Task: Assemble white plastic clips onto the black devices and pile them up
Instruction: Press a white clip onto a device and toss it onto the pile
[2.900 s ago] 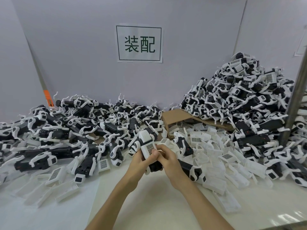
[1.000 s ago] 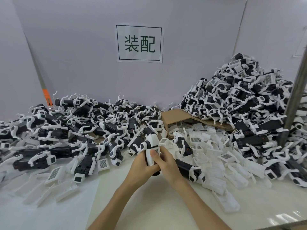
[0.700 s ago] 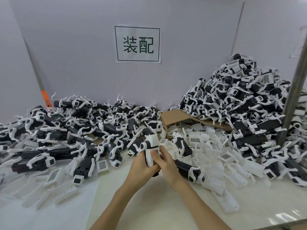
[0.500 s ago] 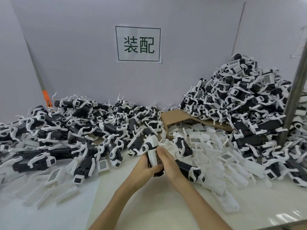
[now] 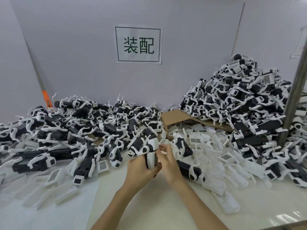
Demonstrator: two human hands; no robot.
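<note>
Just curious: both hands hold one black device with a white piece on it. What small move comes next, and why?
Probably a final press: the right hand squeezes the white clip onto the black device while the left hand steadies it. The clip lies along the body, but both hands grip it, so seating looks unfinished.

A white paper sign (image 5: pixel 138 44) with two dark green characters hangs upper centre on the pale lilac wall (image 5: pixel 83 55). An orange strip (image 5: pixel 45 98) sits at the left wall seam. A brown cardboard box (image 5: pixel 175 116) lies right of centre; a grey metal pole (image 5: pixel 293 100) rises at far right
</note>
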